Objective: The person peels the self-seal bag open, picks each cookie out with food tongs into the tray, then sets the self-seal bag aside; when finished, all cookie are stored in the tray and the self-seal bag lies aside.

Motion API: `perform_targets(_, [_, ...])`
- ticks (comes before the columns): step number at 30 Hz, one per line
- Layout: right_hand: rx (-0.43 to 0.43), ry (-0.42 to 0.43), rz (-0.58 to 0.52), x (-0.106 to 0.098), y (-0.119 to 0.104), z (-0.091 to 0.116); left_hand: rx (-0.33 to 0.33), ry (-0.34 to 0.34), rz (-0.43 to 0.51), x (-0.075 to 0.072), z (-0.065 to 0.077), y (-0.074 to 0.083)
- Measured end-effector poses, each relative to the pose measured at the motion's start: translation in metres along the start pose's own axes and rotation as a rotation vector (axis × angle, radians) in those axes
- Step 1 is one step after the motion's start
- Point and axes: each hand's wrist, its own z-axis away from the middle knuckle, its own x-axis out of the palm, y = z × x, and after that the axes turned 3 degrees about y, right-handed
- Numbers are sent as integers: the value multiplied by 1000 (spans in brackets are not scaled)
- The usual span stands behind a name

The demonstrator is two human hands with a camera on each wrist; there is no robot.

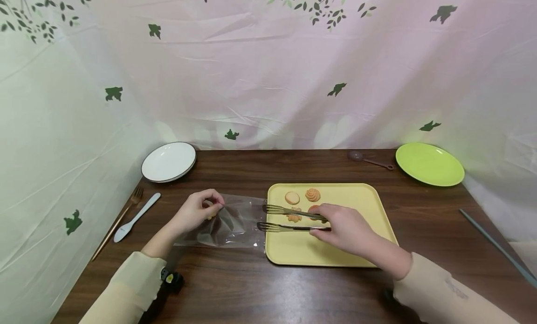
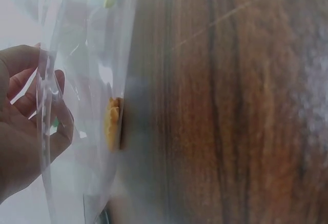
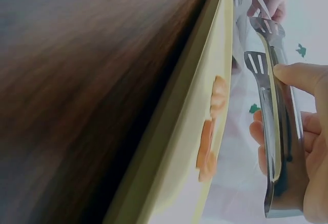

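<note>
My left hand [image 1: 197,211] pinches the upper edge of a clear plastic bag [image 1: 235,230] lying on the table. Inside the bag is a golden cookie [image 2: 113,126], partly behind my fingers in the head view. My right hand [image 1: 346,227] grips metal tongs [image 1: 293,228] with slotted ends over a yellow tray [image 1: 335,255]. The tong tips stand apart, nothing between them, pointing left toward the bag. On the tray lie several cookies, among them an oval cookie [image 1: 292,198], a swirled cookie [image 1: 312,195] and a flower-shaped cookie [image 1: 294,217]; another is partly hidden behind the tongs.
White plates [image 1: 168,162] stand back left, a green plate [image 1: 430,164] back right. A brown measuring spoon [image 1: 373,162] lies near the back edge. Left of the bag are a copper fork [image 1: 119,221] and a white spoon [image 1: 136,219]. A grey-blue stick [image 1: 497,247] lies at right.
</note>
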Motion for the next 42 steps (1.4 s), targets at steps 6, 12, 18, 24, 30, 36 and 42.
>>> perform_targets(6, [-32,-25,14,8,-10,-12,12,3,-5,0,1,0])
perform_targets(12, [-81,-40,28,12,-20,-23,17,13,-25,0,2,-1])
perform_targets(18, [-116,-47,102,17,-28,-34,19,11,-20,2,2,-3])
perform_targets(24, [-141,-58,115,22,-40,-41,17,3,-7,1,2,-3])
perform_targets(30, [-73,-60,-3,30,-50,-47,14,6,-16,0,2,-2])
perform_targets(36, [-67,-90,-46,35,-55,-51,29,14,-25,-1,1,-4])
perform_targets(42, [-106,-93,29,35,-53,-53,3,25,-27,-1,2,-2])
